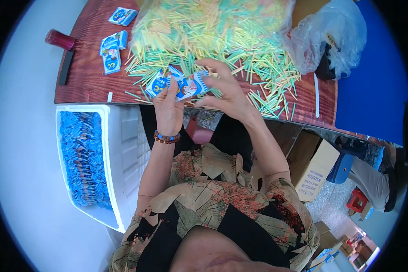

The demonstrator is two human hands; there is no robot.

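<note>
In the head view, glossy, crimp-ended blue-and-white packets [186, 87] are being gripped between thumb and fingers by the left hand [168, 109], over the near edge of a wood-grained table [88, 79]. The right hand [226, 94] is being held open beside them, fingers spread; contact cannot be told. Slender pastel sticks [263, 59] are being partly enclosed by clear, crinkled plastic.

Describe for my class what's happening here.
A person's left hand holds blue-and-white packets at the near edge of the table; the right hand, fingers spread, is at their right end. Loose pastel sticks lie heaped beyond. More packets rest to the left, and a white box holds many blue ones.
</note>
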